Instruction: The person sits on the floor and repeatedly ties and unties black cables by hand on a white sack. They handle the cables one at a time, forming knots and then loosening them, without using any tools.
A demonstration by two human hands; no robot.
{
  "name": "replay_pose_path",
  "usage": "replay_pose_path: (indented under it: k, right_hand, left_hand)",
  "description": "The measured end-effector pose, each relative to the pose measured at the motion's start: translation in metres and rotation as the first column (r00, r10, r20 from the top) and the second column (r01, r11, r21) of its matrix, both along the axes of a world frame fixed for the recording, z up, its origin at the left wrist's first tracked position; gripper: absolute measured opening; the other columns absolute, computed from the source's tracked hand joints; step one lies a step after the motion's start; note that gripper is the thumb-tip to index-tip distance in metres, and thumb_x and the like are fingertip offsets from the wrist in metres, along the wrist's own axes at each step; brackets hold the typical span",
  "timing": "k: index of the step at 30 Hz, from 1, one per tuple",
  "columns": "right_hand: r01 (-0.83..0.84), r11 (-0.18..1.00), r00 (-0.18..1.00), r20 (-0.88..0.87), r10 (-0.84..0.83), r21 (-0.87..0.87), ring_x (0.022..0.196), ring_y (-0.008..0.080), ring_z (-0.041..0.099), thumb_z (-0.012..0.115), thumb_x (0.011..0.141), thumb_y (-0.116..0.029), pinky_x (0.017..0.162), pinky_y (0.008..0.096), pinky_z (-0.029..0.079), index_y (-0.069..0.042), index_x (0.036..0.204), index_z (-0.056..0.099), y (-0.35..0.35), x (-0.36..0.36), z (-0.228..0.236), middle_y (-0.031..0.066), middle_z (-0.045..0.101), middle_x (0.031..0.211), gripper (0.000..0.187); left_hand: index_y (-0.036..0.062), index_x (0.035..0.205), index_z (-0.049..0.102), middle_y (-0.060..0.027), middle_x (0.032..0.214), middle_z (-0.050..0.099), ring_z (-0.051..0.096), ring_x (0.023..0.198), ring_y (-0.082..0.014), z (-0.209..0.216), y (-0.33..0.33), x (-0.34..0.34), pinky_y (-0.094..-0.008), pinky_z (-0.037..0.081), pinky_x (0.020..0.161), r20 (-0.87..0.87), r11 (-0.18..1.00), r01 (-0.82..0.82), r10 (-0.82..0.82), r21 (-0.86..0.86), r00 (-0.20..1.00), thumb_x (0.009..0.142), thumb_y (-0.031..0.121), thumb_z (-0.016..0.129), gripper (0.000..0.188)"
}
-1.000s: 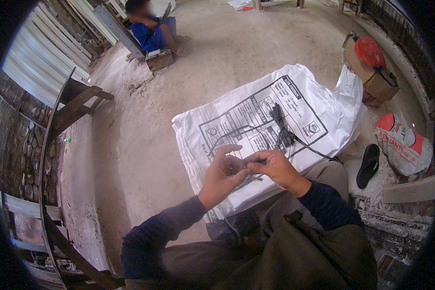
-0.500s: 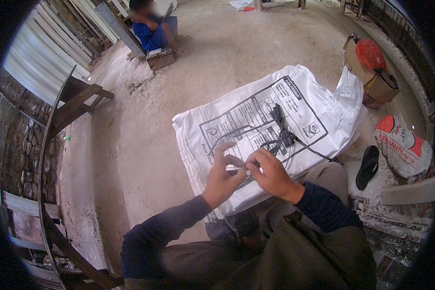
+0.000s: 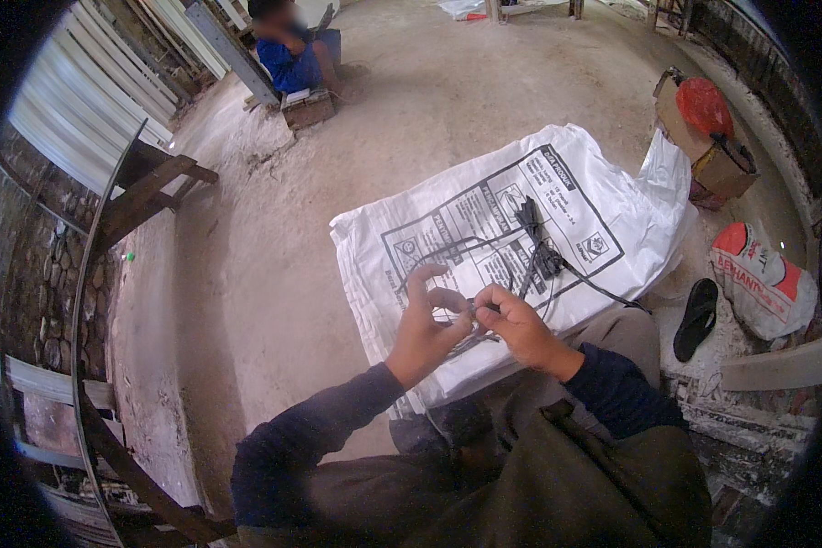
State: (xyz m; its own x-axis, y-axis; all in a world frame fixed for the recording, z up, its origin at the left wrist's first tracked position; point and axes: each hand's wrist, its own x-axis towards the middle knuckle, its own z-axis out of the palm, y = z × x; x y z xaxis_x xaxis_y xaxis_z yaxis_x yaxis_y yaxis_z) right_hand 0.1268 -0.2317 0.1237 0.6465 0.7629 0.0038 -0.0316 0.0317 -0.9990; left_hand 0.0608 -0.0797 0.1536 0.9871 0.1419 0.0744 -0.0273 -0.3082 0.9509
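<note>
My left hand (image 3: 420, 333) and my right hand (image 3: 527, 337) meet over a white woven sack (image 3: 361, 239) with black print, spread across my lap and the floor. Each pinches thumb and forefinger on a thin black cable, the fingertips almost touching; the left hand's other fingers are curled, with the forefinger raised. What exactly sits between the fingertips is too small to make out. Beyond the right hand, a tied bundle of black cable (image 3: 546, 262) lies on the sack, with loose strands running toward my hands and off to the right.
To the right are a black sandal (image 3: 696, 320), a red and white bag (image 3: 764, 281) and a cardboard box (image 3: 723, 173) with a red plastic bag (image 3: 703, 106). A person in blue (image 3: 294, 64) sits at the back left near a post. A wooden bench (image 3: 151, 196) stands left.
My right hand has shifted slightly, its fingers closing in tighter near the left fingertips. The cable strands beside it have moved a little. My left hand keeps its pose.
</note>
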Motion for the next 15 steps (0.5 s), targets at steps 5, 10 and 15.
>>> replay_pose_path:
  k: [5,10,15]
  right_hand:
    - [0.027,0.969,0.783,-0.607,0.132,0.244,0.083,0.0109,0.049,0.047,0.088,-0.016,0.076,0.0247,0.041,-0.003,0.100,0.049,0.000,0.000,0.004,0.0011,0.051,0.088,0.017]
    - [0.047,0.948,0.658,-0.724,0.207,0.314,0.086,0.0122,0.051,0.048,0.087,-0.017,0.080,0.0279,0.041,-0.004,0.105,0.048,0.001,0.003,0.003,0.0022,0.053,0.094,0.022]
    - [-0.001,0.932,0.588,-0.754,0.293,0.362,0.083,0.0099,0.051,0.054,0.084,-0.018,0.078,0.0291,0.041,-0.007,0.102,0.050,-0.003,0.004,0.010,-0.0008,0.054,0.087,0.022]
  left_hand:
    - [0.0021,0.098,0.043,-0.0063,0.079,0.056,0.055,0.078,-0.0136,0.002,0.008,0.007,-0.0252,0.044,0.069,0.036,0.995,0.023,-0.027,0.099,0.999,0.073,0.003,0.059,0.030]
    - [-0.0010,0.086,0.052,-0.0053,0.080,0.057,0.055,0.076,-0.0124,0.012,0.007,0.009,-0.0243,0.043,0.068,0.005,0.988,0.053,-0.055,0.148,0.998,0.074,0.005,0.058,0.014]
    - [-0.0002,0.089,0.053,-0.0044,0.083,0.057,0.055,0.078,-0.0102,0.019,0.009,0.006,-0.0228,0.046,0.067,-0.161,0.989,0.083,-0.102,-0.119,0.982,0.079,0.005,0.055,0.012]
